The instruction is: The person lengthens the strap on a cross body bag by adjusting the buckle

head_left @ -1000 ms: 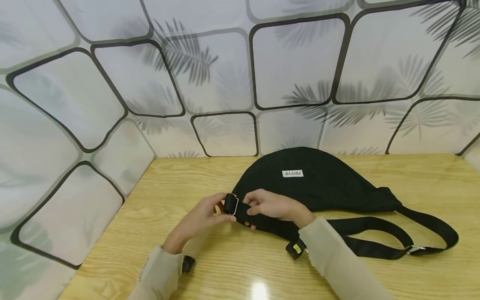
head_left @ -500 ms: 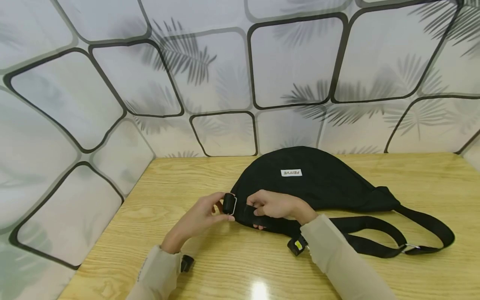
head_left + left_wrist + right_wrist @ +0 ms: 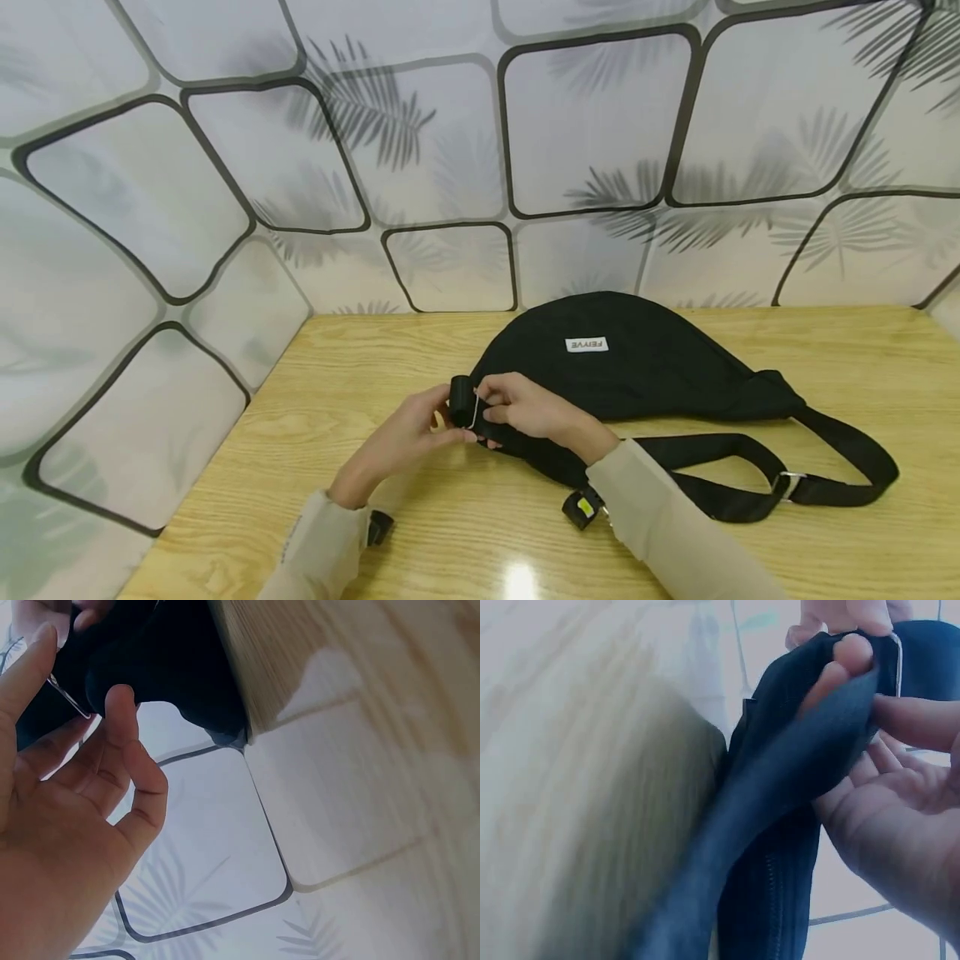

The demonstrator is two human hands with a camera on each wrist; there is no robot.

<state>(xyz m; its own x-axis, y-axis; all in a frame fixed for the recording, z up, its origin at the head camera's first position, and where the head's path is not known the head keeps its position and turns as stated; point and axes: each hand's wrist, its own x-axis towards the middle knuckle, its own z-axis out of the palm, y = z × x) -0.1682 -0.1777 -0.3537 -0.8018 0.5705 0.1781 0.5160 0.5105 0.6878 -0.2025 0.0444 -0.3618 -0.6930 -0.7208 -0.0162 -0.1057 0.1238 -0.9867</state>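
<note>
A black waist bag (image 3: 637, 375) with a small white label (image 3: 587, 344) lies on the wooden table. At its left end my left hand (image 3: 412, 433) holds a thin metal buckle (image 3: 476, 411) and the rolled black webbing (image 3: 461, 398) beside it between fingers and thumb. My right hand (image 3: 528, 408) is right up against the buckle, pinching the black strap (image 3: 780, 772) between thumb and fingers. In the right wrist view two fingertips show over the strap's edge, close to the metal frame. The left wrist view has my left thumb near the buckle wire (image 3: 69, 697), fingers curled behind.
To the right the strap runs in a loose loop (image 3: 873, 471) through a metal slider (image 3: 787, 486). A patterned white wall (image 3: 600, 142) stands behind the table (image 3: 360, 350). Small black wrist cameras sit at both sleeves, the right one (image 3: 581, 507) with a yellow mark.
My right hand went slightly right with the strap, then came left to the buckle. The slider and loop at the right have shifted left. My left hand stays nearly in place.
</note>
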